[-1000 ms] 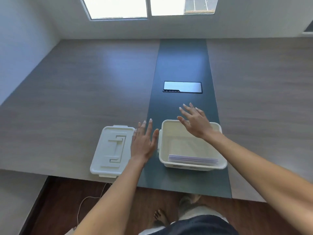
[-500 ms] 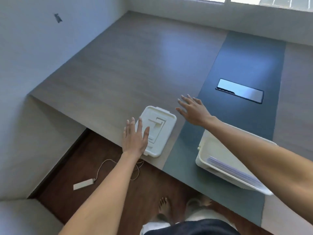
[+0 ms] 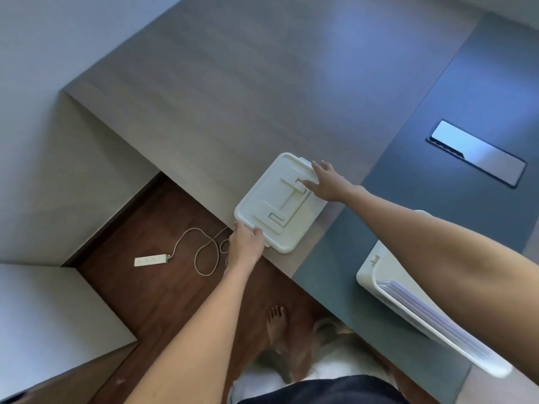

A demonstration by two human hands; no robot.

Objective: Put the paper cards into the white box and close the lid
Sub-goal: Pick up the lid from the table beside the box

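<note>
The white lid (image 3: 274,199) lies flat on the wooden table at its near edge. My left hand (image 3: 245,246) grips the lid's near corner, thumb on top. My right hand (image 3: 328,183) lies on the lid's far right edge with fingers spread. The white box (image 3: 367,272) stands open at the right on the dark strip, partly hidden by my right forearm. Pale paper cards (image 3: 420,307) lean inside it against the near wall.
A wood-grain table (image 3: 233,97) has a dark blue strip (image 3: 481,97) with a metal cable hatch (image 3: 478,153). Below on the brown floor lie a white power strip (image 3: 151,259) and its cord. A bare foot (image 3: 277,325) shows beneath.
The view has swung left. My left hand has moved up onto the lid's near corner and closed on it. My right hand has reached left and come down on the lid's far edge.
</note>
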